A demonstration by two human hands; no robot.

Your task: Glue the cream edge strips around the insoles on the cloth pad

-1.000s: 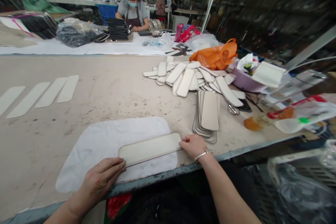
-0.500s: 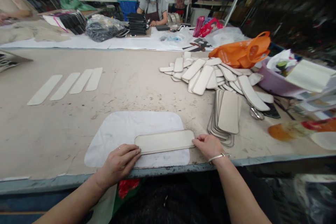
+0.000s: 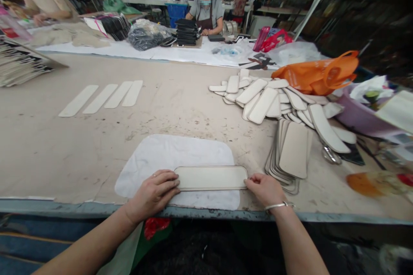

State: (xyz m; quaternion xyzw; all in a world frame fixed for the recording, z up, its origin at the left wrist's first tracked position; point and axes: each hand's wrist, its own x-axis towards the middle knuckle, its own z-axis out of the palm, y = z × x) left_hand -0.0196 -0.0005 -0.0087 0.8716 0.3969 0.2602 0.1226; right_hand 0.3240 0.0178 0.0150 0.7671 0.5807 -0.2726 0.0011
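Observation:
A long cream panel (image 3: 211, 178) with rounded corners and a dark edge lies over a white cloth (image 3: 187, 150) near the table's front edge. At the panel's left end, my left hand (image 3: 158, 193) grips it with fingers together. My right hand (image 3: 266, 189), with a bracelet at the wrist, pinches the opposite end. Just behind my right hand is a stack of cream panels (image 3: 293, 150). Farther back lies a loose pile of similar pieces (image 3: 263, 105). Several pale strips (image 3: 100, 99) rest in a row at the left.
An orange bag (image 3: 319, 75) and a purple basin (image 3: 361, 109) stand at the right, with a metal tool (image 3: 331, 154) near the stack. A jar (image 3: 371, 184) lies farther right. Beyond the table, a person (image 3: 206, 13) works beside black stacked pieces (image 3: 187, 32).
The view has turned left, showing more of the stack at the far left. The panel now lies nearly level in the picture, with both hands still on its ends.

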